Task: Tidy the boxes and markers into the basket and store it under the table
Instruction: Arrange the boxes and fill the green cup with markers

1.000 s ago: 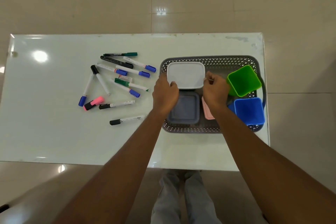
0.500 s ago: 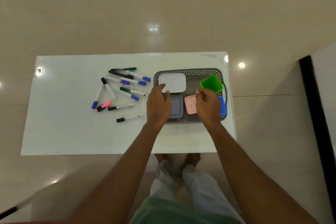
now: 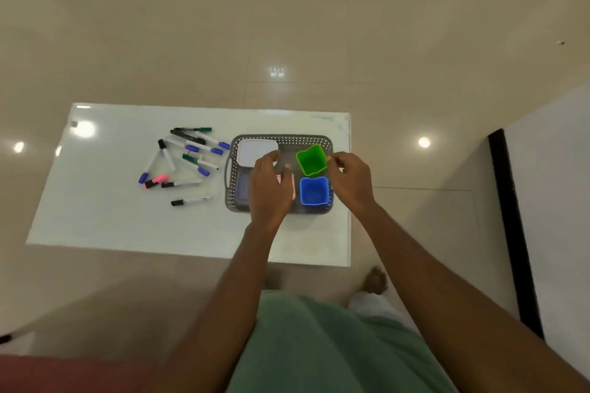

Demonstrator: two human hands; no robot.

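Grey basket (image 3: pixel 281 139) holds white, green (image 3: pixel 311 160), blue boxes (image 3: pixel 314 190); left hand (image 3: pixel 269 191) open, empty over it; right hand (image 3: pixel 351 180) loosely curled, empty beside green; markers (image 3: pixel 188 159) outside

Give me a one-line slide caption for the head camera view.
Both hands, left and right, over a grey basket of boxes; markers lie loose on the white table.

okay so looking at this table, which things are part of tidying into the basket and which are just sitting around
Part of the job:
grey basket
white lidded box
green box
blue box
pink box, mostly hidden under the left hand
loose markers on the table

Just lying about:
nothing else on the table

Right hand is beside the green box.
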